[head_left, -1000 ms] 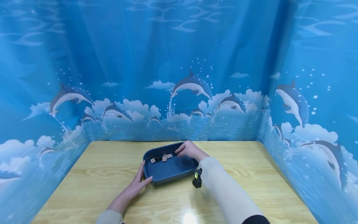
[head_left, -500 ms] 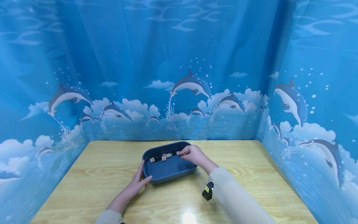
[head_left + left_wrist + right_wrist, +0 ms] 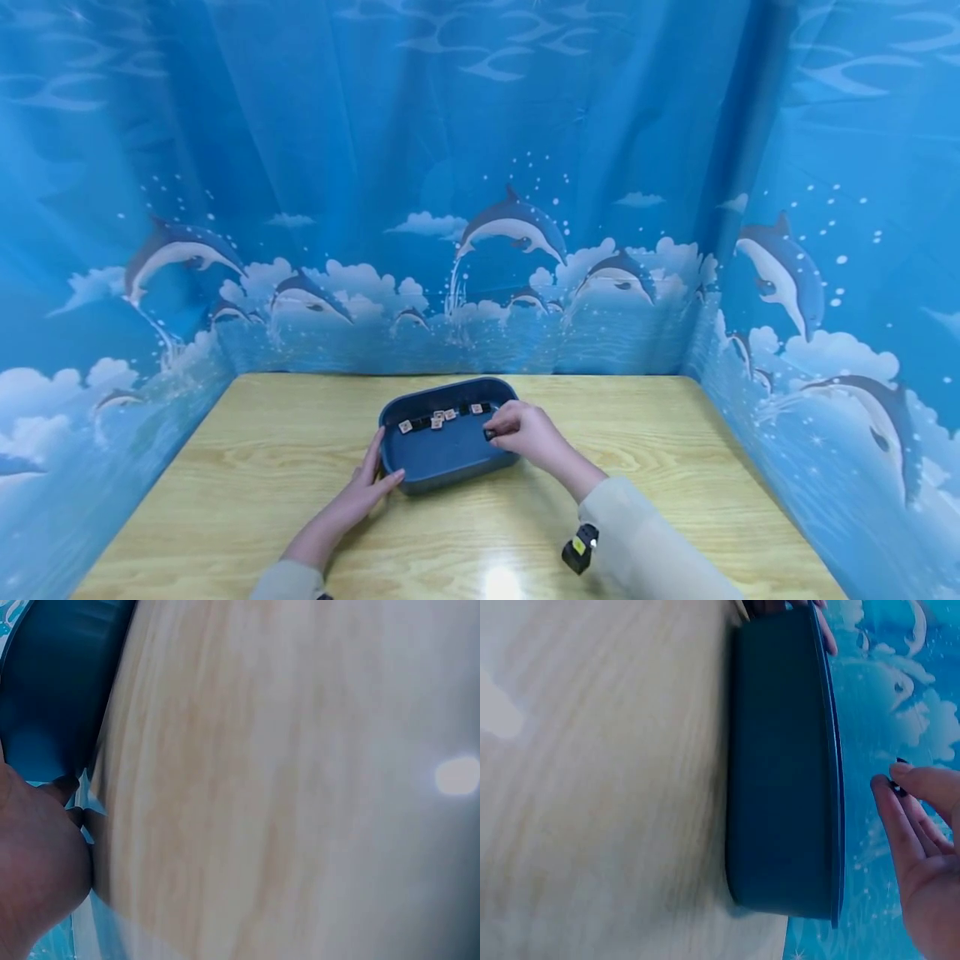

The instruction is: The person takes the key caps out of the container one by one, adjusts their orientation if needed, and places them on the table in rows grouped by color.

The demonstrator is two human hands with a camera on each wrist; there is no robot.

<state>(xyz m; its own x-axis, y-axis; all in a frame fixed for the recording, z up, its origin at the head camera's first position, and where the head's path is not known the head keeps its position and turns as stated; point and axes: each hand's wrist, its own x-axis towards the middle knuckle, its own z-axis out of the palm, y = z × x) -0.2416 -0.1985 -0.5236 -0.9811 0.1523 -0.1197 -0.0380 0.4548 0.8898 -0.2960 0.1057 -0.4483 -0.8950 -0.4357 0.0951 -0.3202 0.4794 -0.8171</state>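
A dark blue rectangular tray stands on the table, slightly turned. Along its back part lies an uneven row of small tiles, some showing pale marked faces, others black. My left hand holds the tray's left front corner, thumb at the front rim and fingers along the left end. Over the tray's right end, my right hand pinches a small black tile between thumb and fingertips. In the right wrist view this hand is above the tray's rim; the tile's face is too small to read.
The wood-grain table extends around the tray. A blue dolphin-print curtain encloses the back and both sides. A black device is strapped at the right wrist. Light glares off the table's front.
My right hand has drawn from the tray's back right toward the front right, now with a black tile. A pale-faced tile it was touching lies in the row. The left hand stays put.
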